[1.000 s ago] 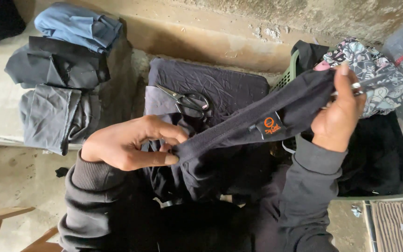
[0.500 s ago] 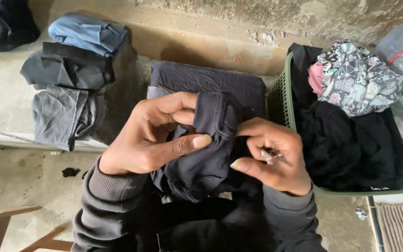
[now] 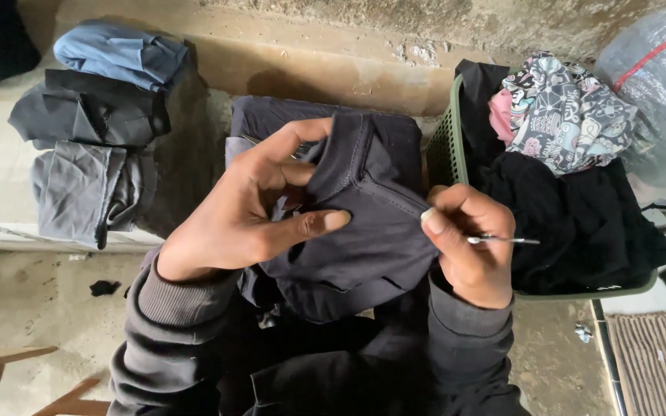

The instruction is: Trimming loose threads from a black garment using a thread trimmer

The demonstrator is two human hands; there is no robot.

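Note:
My left hand (image 3: 252,208) grips a dark folded garment (image 3: 364,223), thumb pressed across its front and fingers curled over the top edge. A stitched seam runs along the garment's upper fold. My right hand (image 3: 468,246) pinches the garment's right edge at the seam and also holds a thin metal tool (image 3: 502,240) that sticks out to the right. Both sleeves are dark grey. The garment hangs over my lap, above another dark folded piece (image 3: 271,123) lying on the concrete ledge.
A green plastic basket (image 3: 445,146) at the right holds black clothes and a patterned cloth (image 3: 564,115). Folded grey, black and blue garments (image 3: 94,146) are piled at the left on the ledge. A clear plastic bag (image 3: 657,85) sits far right, a ribbed mat (image 3: 657,362) below.
The garment, stretched out between my hands a second ago, is now bunched and folded in front of me. My right hand came in from the basket to the garment's edge.

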